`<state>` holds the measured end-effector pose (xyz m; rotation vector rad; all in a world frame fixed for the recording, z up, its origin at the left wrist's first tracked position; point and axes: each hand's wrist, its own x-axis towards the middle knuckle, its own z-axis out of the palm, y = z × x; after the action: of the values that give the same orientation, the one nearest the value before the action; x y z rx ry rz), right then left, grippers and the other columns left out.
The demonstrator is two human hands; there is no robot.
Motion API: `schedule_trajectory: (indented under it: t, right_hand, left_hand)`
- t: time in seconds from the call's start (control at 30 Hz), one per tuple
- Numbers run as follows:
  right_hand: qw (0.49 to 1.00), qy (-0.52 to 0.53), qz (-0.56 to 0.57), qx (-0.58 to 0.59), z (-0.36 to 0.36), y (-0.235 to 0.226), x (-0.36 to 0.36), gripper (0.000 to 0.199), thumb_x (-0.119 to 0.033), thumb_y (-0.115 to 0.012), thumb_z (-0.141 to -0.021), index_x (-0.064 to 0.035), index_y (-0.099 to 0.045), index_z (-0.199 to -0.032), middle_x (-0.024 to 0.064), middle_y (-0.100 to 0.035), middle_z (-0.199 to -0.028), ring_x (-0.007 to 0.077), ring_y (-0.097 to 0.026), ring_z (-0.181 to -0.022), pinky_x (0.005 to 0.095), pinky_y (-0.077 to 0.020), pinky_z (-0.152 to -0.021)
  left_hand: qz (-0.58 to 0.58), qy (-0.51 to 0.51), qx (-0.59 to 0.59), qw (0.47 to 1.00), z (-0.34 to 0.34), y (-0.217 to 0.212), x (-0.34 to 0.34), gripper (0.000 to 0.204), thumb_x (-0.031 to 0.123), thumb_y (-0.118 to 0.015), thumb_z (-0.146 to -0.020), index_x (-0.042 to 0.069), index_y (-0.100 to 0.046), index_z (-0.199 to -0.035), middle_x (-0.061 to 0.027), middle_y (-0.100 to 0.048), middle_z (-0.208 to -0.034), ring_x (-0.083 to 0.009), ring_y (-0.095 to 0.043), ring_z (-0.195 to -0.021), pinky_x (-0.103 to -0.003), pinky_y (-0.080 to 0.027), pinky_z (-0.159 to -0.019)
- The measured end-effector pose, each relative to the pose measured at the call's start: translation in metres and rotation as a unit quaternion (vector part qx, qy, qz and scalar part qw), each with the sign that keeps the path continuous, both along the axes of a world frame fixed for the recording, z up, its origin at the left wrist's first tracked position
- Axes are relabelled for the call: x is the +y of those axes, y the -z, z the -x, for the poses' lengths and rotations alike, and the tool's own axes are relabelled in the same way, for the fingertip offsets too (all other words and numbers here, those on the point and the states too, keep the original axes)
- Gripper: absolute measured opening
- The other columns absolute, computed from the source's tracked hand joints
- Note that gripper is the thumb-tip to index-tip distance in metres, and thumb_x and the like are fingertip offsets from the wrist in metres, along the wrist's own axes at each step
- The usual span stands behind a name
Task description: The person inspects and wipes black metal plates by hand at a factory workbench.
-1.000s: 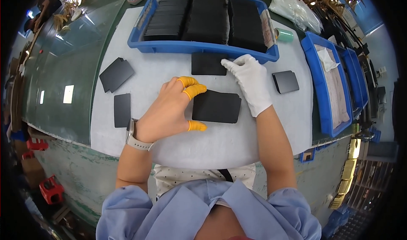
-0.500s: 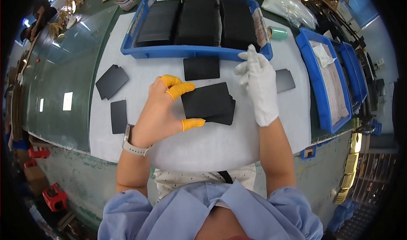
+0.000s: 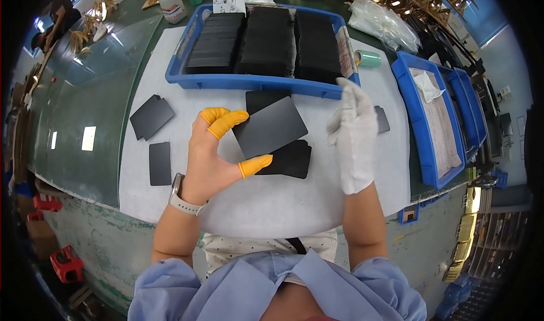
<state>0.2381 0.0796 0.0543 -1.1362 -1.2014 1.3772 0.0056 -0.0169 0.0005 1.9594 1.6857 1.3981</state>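
My left hand (image 3: 204,168), with yellow finger cots on the thumb and two fingers, grips a thin dark grey card (image 3: 272,126) by its edges. The card is tilted above a small stack of black cards (image 3: 296,161) on the white cloth. Just behind, another black card (image 3: 259,99) is partly covered by the held one. To the right, my white-gloved right hand (image 3: 356,145) is raised with fingers stretched upward and nothing visible in it. Beside its glove lies a grey card (image 3: 383,120), partly hidden.
A blue tray (image 3: 260,83) packed with rows of black cards stands at the back. On the left lie a few overlapping cards (image 3: 152,117) and one single card (image 3: 160,163). More blue trays (image 3: 403,111) sit at right, near a green roll (image 3: 369,58) and a clear plastic bag (image 3: 382,23).
The card in my left hand has turned and tilted off the stack, its face now lighter grey. My right hand stays at the right, its fingers more upright. The view has shifted slightly.
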Motion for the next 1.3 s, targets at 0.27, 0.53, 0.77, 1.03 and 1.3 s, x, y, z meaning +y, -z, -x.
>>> schedule_trajectory:
  t: [0.27,0.53,0.77,1.03,1.3]
  right_hand:
    - [0.996,-0.088,-0.008,-0.030,0.005,0.024,-0.006,0.054,-0.020,-0.073,-0.102,0.0011,-0.053,-0.147,0.0048,-0.069,-0.084,0.0049,-0.059,-0.061,0.0203,-0.0440,-0.053]
    - [0.998,-0.009,-0.002,-0.057,-0.003,-0.002,-0.007,0.055,-0.020,-0.076,-0.099,0.0018,-0.056,-0.145,0.0093,-0.072,-0.095,0.0111,-0.069,-0.075,0.0254,-0.0547,-0.066]
    - [0.736,-0.168,-0.572,-0.322,-0.001,0.034,0.005,0.082,0.004,-0.081,-0.069,-0.0063,-0.057,-0.147,0.0176,-0.067,-0.134,0.0407,-0.070,-0.104,0.0448,-0.0566,-0.098]
    - [0.949,-0.281,0.142,0.027,0.017,0.004,-0.035,0.039,-0.012,-0.080,-0.095,0.0029,-0.068,-0.129,0.0083,-0.076,-0.113,0.0129,-0.071,-0.099,0.0258,-0.0562,-0.088]
    - [0.952,-0.293,0.089,-0.002,0.024,0.010,-0.044,0.038,-0.017,-0.084,-0.091,0.0065,-0.073,-0.119,0.0098,-0.078,-0.103,0.0123,-0.072,-0.089,0.0278,-0.0582,-0.080]
  left_hand:
    - [0.035,0.084,0.016,0.996,-0.007,-0.003,0.001,0.071,0.030,-0.101,-0.061,0.006,-0.073,-0.122,-0.0126,-0.059,-0.118,-0.0307,-0.056,-0.111,-0.039,-0.045,-0.099]
    - [0.027,0.096,-0.019,0.995,-0.004,-0.003,0.002,0.079,0.023,-0.099,-0.062,0.006,-0.066,-0.132,-0.0119,-0.058,-0.118,-0.0285,-0.057,-0.108,-0.038,-0.049,-0.096]
    - [-0.043,0.107,-0.073,0.991,0.004,0.006,0.008,0.101,0.025,-0.101,-0.064,0.005,-0.051,-0.149,-0.0124,-0.061,-0.120,-0.0259,-0.059,-0.104,-0.037,-0.051,-0.094]
    - [-0.072,0.099,0.083,0.989,-0.032,0.017,-0.001,0.123,0.039,-0.098,-0.069,0.003,-0.028,-0.163,-0.0227,-0.050,-0.154,-0.0370,-0.049,-0.141,-0.060,-0.023,-0.125]
    - [-0.064,0.052,0.114,0.990,-0.037,0.006,-0.003,0.104,0.038,-0.095,-0.073,0.005,-0.041,-0.155,-0.0222,-0.051,-0.155,-0.0348,-0.046,-0.149,-0.059,-0.019,-0.126]
